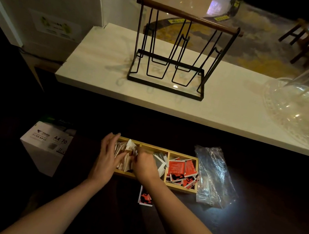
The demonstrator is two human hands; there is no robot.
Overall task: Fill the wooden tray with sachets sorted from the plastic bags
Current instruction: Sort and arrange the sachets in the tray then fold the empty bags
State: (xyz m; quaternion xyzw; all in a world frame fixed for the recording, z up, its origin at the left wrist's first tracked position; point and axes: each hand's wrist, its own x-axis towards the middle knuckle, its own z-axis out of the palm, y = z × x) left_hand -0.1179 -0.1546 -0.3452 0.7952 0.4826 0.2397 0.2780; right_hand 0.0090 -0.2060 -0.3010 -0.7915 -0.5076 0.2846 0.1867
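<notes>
Nearest the camera, one red sachet (145, 195) lay outside the tray (178, 188). Left hand (107, 158), fingers spread, steadied brown sachets (126, 154) in the left compartment; right hand (144, 164) apparently pinched one. Next: seat them, retrieve the stray.

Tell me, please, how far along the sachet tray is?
Mostly done: the three-compartment wooden tray holds red sachets on the right and grey ones in the middle. Both hands, left and right, are arranging beige sachets in the left compartment. One loose red sachet remains outside.
</notes>
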